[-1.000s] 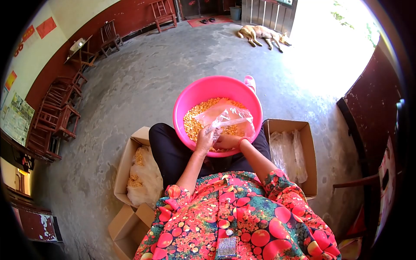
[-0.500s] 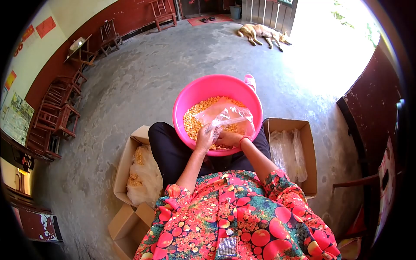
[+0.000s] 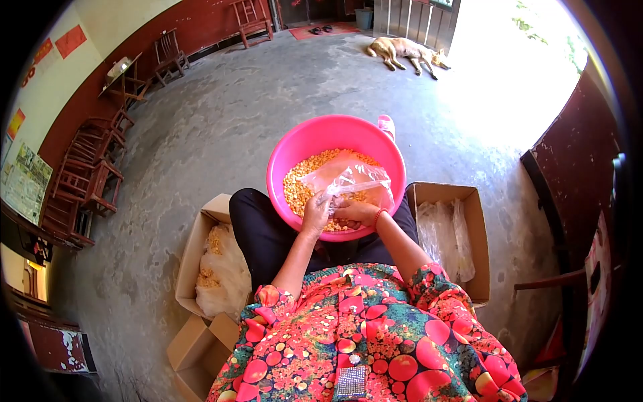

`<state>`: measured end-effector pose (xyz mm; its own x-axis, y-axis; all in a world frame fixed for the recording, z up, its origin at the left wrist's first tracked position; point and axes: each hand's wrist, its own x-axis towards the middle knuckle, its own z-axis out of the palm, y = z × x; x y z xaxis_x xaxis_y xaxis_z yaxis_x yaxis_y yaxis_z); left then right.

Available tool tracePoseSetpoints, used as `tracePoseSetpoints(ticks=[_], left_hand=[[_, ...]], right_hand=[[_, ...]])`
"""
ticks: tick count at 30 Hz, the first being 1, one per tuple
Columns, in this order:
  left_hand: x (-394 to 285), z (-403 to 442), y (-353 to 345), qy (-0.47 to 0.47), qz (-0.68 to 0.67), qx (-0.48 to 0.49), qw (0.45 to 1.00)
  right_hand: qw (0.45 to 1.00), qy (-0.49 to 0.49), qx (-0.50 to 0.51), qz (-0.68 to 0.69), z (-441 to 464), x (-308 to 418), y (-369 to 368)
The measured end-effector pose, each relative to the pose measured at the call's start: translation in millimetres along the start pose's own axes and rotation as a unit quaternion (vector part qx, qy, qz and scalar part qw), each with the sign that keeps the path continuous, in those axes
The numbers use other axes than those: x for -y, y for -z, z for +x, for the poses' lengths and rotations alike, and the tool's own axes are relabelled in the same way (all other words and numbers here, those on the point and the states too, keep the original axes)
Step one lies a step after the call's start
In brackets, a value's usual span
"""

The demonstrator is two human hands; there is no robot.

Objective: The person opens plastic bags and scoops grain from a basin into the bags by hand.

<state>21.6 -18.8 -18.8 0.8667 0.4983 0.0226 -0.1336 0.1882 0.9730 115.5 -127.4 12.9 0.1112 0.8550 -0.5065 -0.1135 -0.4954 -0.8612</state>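
A pink basin [image 3: 341,127] sits between my knees, holding loose yellow corn kernels [image 3: 301,177]. My left hand [image 3: 316,214] is closed on the gathered edge of a clear plastic bag [image 3: 358,179], which lies over the kernels inside the basin. Beside it, low in the basin, my right hand [image 3: 360,212] has curled fingers close to the bag's edge and the kernels. Whatever is inside those fingers is hidden. A red band circles the right wrist.
A cardboard box [image 3: 189,268] at my left has filled clear bags [image 3: 218,285]. Another box [image 3: 481,268] at my right contains clear plastic bags [image 3: 442,234]. Open box flaps [image 3: 191,342] lie lower left. A dog [image 3: 405,50] lies near the doorway; wooden chairs [image 3: 87,167] line the wall.
My right hand has shifted slightly to the right, and its curled fingers show more. My left hand and the plastic bag have stayed in place.
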Motion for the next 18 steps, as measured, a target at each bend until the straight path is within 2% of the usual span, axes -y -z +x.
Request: tracePoseSetpoints(ticks=[6, 9, 14, 16, 18], left_hand=[[-1, 0, 1, -0.005, 0.012, 0.0, 1.0], [-9, -4, -1, 0.033, -0.032, 0.007, 0.999], [-5, -2, -5, -0.028, -0.008, -0.059, 0.998], [-10, -4, -6, -0.018, -0.012, -0.042, 0.999], [-13, -5, -5, -0.009, -0.016, -0.024, 1.0]], right_hand=[[0.999, 0.016, -0.02, 0.04, 2, -5, 4], [0.998, 0.025, -0.043, 0.046, 2, -5, 5], [0.991, 0.005, -0.078, 0.106, 6, -9, 12], [0.956, 0.087, -0.222, 0.173, 2, -5, 7], [0.944, 0.099, -0.24, 0.203, 4, -8, 16]])
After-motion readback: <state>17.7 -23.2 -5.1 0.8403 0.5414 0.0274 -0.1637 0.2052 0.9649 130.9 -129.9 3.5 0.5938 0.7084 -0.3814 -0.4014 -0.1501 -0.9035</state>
